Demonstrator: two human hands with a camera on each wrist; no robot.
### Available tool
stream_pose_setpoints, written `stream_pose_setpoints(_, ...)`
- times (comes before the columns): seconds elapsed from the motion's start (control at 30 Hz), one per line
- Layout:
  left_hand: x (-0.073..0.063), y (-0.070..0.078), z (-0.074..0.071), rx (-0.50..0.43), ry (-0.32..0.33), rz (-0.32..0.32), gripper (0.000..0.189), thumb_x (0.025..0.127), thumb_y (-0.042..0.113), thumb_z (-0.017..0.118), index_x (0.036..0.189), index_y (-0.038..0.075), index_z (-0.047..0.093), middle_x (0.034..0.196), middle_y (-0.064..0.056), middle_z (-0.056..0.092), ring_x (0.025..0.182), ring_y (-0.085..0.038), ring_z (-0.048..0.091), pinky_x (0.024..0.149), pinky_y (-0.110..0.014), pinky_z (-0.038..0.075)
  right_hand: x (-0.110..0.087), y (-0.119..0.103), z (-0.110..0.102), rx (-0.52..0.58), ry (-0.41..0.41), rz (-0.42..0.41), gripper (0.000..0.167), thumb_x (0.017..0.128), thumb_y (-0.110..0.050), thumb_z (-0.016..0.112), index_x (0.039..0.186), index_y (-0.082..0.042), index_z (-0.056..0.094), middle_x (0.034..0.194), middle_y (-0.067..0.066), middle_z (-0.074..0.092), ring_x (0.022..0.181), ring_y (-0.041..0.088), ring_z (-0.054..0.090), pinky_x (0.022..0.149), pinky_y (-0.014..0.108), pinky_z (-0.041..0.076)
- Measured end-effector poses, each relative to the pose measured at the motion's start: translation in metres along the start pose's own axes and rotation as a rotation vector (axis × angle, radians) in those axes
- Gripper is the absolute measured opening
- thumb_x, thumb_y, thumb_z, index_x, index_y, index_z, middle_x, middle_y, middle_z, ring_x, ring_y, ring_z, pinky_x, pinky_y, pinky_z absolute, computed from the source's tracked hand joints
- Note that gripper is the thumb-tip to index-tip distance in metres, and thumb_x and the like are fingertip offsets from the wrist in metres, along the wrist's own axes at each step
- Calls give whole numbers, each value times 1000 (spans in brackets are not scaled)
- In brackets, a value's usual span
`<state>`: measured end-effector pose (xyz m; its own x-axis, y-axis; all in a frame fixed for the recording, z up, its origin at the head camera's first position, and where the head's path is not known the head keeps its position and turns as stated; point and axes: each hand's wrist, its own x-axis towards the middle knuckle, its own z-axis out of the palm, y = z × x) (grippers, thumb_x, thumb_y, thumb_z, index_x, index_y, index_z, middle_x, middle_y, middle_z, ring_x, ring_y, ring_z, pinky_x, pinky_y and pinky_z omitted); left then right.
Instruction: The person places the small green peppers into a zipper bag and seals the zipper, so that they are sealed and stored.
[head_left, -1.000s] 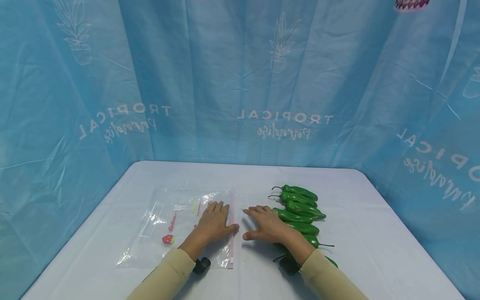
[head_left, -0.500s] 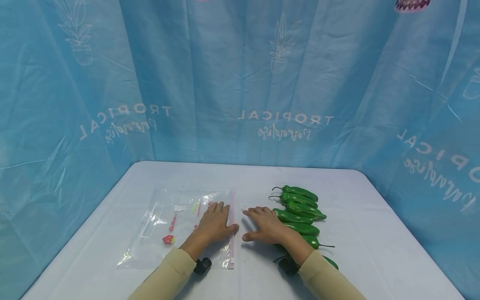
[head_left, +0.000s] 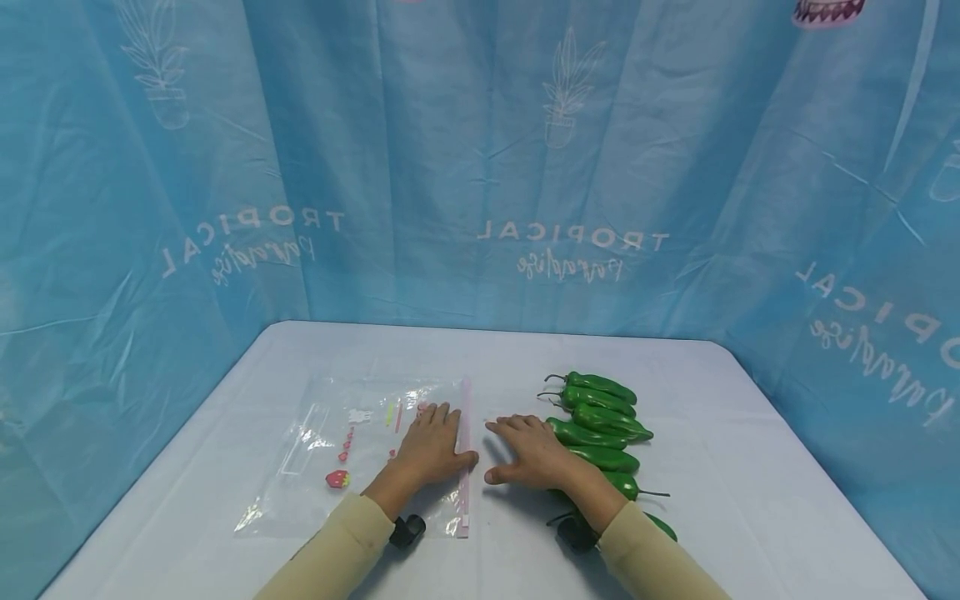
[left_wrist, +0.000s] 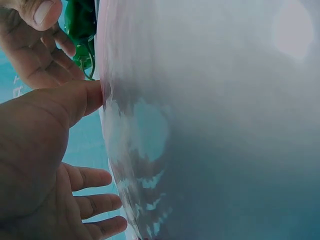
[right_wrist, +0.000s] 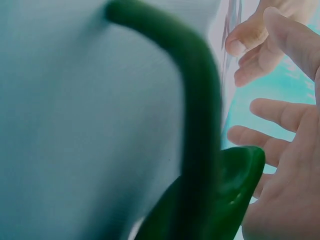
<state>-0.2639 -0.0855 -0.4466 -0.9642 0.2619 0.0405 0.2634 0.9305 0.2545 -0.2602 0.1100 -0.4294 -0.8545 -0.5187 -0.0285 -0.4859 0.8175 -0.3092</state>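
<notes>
A clear zip bag [head_left: 300, 500] with a pink zip edge and small printed pictures, one a strawberry [head_left: 337, 479], lies flat on the left of the table. My left hand [head_left: 429, 446] is over its right part, fingers extended, fingertips right at the plastic in the left wrist view. Several green chili peppers [head_left: 600, 419] with thin stems lie in a column on the right. My right hand [head_left: 528, 450] reaches across the nearer peppers with fingers spread and holds nothing. In the right wrist view a curved stem [right_wrist: 197, 95] looms close, and the right forearm hides part of the nearest peppers.
The table [head_left: 750, 467] has a white cover. A blue printed curtain [head_left: 450, 150] surrounds it at the back and both sides. Each wrist wears a small black camera, the left camera [head_left: 407, 531] resting low over the bag.
</notes>
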Motion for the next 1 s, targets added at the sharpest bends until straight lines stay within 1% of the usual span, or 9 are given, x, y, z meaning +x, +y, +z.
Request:
stream_pose_setpoints(0.2, -1, -2, 0, -40, -6, 2, 73, 85, 43, 62, 137, -3, 40, 145, -24, 37, 139, -41, 30, 112, -51, 28, 1, 1, 2, -5, -5, -11, 78, 78, -54, 68, 142, -19, 41, 146, 10, 43, 135, 37, 35, 108, 62, 26)
stream_pose_setpoints(0.43, -3, -4, -2, -79, 14, 31, 64, 85, 34, 59, 134, -5, 44, 142, -24, 42, 136, -41, 34, 112, -51, 29, 1, 1, 4, -10, 3, -36, 78, 78, -52, 69, 141, -16, 42, 145, 12, 44, 134, 39, 36, 107, 60, 27)
stream_pose_setpoints(0.57, -3, -7, -1, -94, 19, 34, 60, 87, 32, 56, 133, -4, 47, 141, -24, 43, 136, -39, 36, 113, -49, 28, 2, 2, 4, -14, -7, -26, 78, 78, -54, 68, 141, -17, 42, 145, 11, 44, 134, 39, 36, 108, 59, 27)
stream_pose_setpoints(0.73, -5, -8, -2, -133, 33, 51, 56, 87, 29, 56, 130, -6, 49, 139, -25, 46, 134, -40, 38, 113, -49, 27, 2, 1, 5, -13, -19, -14, 78, 78, -54, 68, 142, -18, 42, 146, 11, 43, 135, 40, 35, 109, 59, 26)
stream_pose_setpoints(1.0, -6, -13, 1, -190, 48, 43, 54, 88, 28, 57, 130, -5, 50, 140, -23, 46, 136, -39, 36, 114, -49, 25, 4, 1, 7, -21, -29, -3, 79, 78, -55, 67, 143, -19, 41, 147, 10, 41, 136, 39, 35, 110, 58, 26)
